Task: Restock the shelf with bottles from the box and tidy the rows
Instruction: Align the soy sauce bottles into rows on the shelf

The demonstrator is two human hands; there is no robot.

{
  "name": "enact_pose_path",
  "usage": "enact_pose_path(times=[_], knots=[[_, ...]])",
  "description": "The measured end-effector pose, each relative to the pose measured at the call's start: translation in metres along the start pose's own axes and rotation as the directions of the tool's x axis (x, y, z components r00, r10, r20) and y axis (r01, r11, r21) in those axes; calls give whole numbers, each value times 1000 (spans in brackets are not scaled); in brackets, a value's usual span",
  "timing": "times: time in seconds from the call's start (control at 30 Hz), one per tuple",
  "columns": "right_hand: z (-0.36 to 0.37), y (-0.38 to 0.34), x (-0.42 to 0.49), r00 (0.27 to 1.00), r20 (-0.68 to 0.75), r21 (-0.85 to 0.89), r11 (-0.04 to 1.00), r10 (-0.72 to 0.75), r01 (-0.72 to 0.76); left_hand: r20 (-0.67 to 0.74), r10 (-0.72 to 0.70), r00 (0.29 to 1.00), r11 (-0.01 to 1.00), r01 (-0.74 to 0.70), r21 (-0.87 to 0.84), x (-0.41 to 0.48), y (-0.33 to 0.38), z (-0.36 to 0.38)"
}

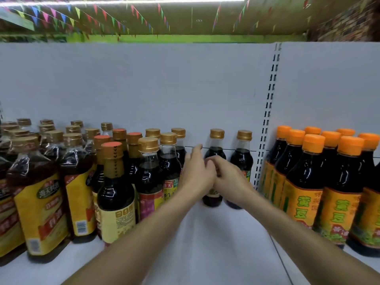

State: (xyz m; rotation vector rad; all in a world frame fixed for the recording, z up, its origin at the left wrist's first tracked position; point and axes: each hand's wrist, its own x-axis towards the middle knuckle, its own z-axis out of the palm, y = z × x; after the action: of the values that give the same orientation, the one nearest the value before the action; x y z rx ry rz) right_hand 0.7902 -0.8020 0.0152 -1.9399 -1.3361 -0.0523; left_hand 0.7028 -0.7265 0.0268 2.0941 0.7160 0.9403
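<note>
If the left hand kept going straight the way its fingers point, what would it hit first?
Probably the white back panel. The left hand points into the gap between a row's rear bottle and a lone bottle. Depth is unclear, so it might brush either.

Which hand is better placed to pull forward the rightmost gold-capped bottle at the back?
Right. The right hand is just beside the rightmost gold-capped bottle; the left hand sits left of the neighbouring bottle and would probably have to cross the right arm.
</note>
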Motion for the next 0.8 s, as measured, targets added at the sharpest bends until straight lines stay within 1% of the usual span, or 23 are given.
enact_pose_path(times=[0.07,0.17,0.23,0.3,0.43,0.5,0.57,0.67,0.8], knots=[[-8,-10,10,999,17,10,999,-39,39,7,58,998,996,-58,60,5,17,-21],[-18,-26,30,993,61,-10,995,-98,99,-7,128,992,968,-123,219,19,41,-54],[-24,-34,47,989,91,-39,992,-118,122,-7,131,991,938,-122,325,31,51,-71],[-28,-42,63,986,103,-81,987,-128,137,9,117,993,913,-111,394,43,57,-84],[-33,-57,88,981,128,-173,970,-149,170,2,139,990,885,-125,449,64,67,-101],[-32,-64,98,976,164,-212,961,-142,175,66,106,992,829,-125,545,76,72,-109],[-30,-68,108,972,196,-242,954,-131,178,138,16,990,750,-104,653,87,72,-116],[-23,-72,119,967,228,-244,955,-111,167,182,-111,977,669,-62,741,100,66,-122],[-8,-73,131,966,230,-286,940,-120,185,254,-180,950,640,-83,764,113,55,-116]])
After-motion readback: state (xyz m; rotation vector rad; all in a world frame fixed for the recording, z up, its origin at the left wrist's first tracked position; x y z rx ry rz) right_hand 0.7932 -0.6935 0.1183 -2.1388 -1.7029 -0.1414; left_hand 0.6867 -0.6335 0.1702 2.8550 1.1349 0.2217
